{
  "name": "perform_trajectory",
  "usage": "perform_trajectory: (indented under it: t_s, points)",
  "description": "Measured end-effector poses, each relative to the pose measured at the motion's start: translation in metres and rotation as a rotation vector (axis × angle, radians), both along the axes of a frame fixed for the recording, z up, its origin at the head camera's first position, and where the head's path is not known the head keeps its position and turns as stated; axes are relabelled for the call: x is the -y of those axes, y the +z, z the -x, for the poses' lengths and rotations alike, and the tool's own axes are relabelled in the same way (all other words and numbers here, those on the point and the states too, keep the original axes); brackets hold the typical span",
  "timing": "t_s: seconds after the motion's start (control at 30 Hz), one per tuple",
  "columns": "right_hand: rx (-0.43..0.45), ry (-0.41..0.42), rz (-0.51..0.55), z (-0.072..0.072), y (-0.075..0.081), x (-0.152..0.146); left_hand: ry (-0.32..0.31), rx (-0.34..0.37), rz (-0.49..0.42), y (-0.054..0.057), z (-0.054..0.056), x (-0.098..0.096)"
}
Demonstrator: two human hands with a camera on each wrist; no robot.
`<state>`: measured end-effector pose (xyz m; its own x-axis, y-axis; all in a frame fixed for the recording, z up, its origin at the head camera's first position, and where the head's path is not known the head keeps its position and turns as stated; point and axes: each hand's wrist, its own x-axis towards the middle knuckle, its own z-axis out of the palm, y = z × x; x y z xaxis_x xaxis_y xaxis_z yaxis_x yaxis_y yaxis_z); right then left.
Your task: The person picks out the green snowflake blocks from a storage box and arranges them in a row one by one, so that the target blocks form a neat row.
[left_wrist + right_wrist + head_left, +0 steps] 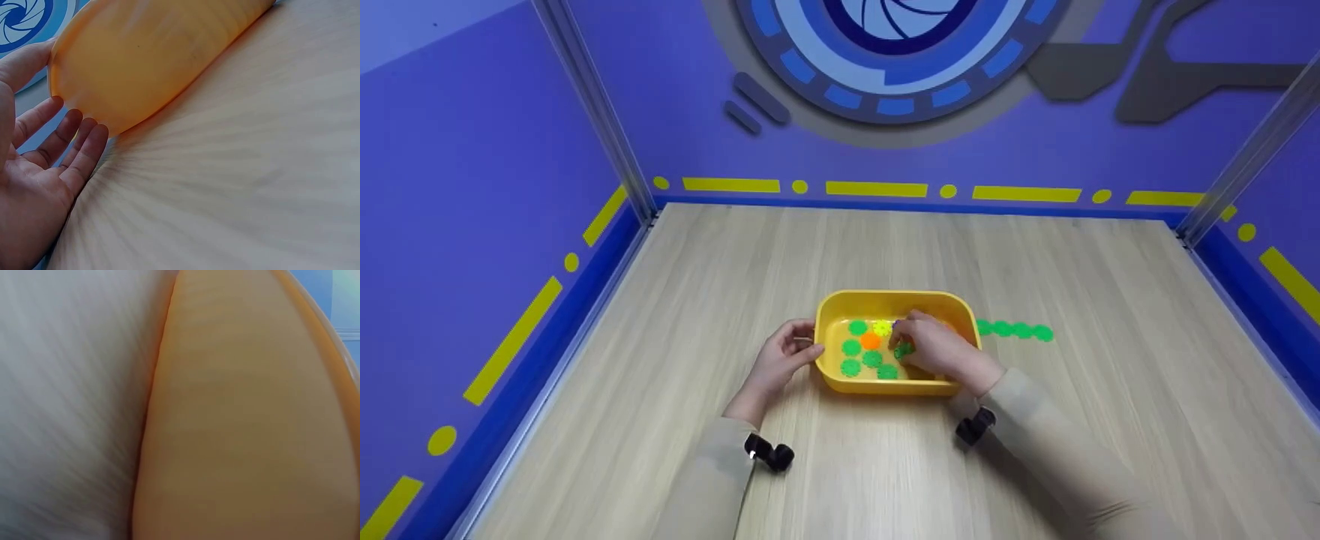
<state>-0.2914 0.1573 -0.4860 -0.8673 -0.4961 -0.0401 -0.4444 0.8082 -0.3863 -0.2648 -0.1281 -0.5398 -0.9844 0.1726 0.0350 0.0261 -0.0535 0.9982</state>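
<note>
Right hand [937, 349] is dipped into the yellow bin [885, 388], fingers curled at a partly hidden green disc [903, 350]; whether it is pinched cannot be told. Notch-edged green discs [851, 367], an orange piece [870, 342] and a yellow piece [881, 327] are scattered alongside. Bin's left end is held by left hand [776, 361], thumb and fingertips. Green row [1021, 330] is laid outside, right.

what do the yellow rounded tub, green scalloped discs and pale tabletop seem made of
Yellow rounded tub: probably smooth plastic; soft highlights, even colour. Green scalloped discs: likely plastic, finish unclear; uniform colour. Pale tabletop: seemingly matte wood or laminate; grain streaks fit either.
</note>
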Motion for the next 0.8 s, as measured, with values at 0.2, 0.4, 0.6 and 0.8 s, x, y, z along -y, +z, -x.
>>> perform_trajectory:
  t_s: [0.2,0.4,0.6,0.8]
  points:
    - [-0.034,-0.002,0.044,-0.002,0.006,-0.004,0.002,-0.005,0.001,-0.001,0.001,0.000]
    - [0.006,-0.060,0.082,-0.006,0.010,-0.009,0.002,0.008,-0.012,-0.002,0.001,0.000]
    - [-0.002,-0.095,0.123,-0.008,0.012,-0.016,0.003,0.014,-0.040,-0.002,0.001,0.000]
    - [0.024,-0.127,0.195,-0.008,0.013,-0.026,-0.001,-0.004,-0.039,-0.003,0.001,0.000]
